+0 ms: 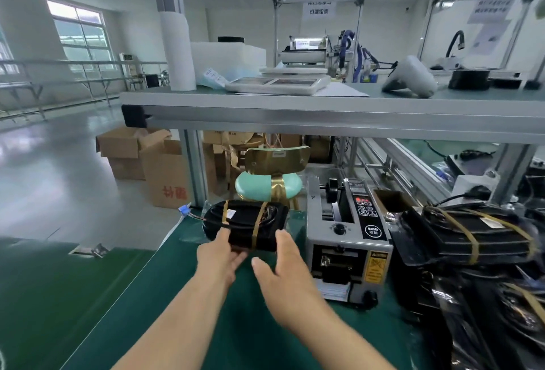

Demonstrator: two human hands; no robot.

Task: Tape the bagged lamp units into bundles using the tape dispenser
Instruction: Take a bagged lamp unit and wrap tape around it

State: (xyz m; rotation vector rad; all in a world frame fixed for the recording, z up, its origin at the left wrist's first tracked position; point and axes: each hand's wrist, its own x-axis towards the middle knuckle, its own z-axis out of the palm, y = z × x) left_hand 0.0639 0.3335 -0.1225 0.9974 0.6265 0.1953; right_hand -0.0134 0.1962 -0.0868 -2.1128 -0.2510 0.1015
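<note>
Head view: the left hand [218,254] pinches the near edge of the taped bundle [246,223], thumb on top, probably steadying it. The right hand [283,260], spread, touches its five-o'clock corner; the tape dispenser [348,240] stands at its three o'clock.

Both forearms [177,319] are bare, and so are the left hand [218,254] and right hand [283,269], with short, plain nails.
</note>
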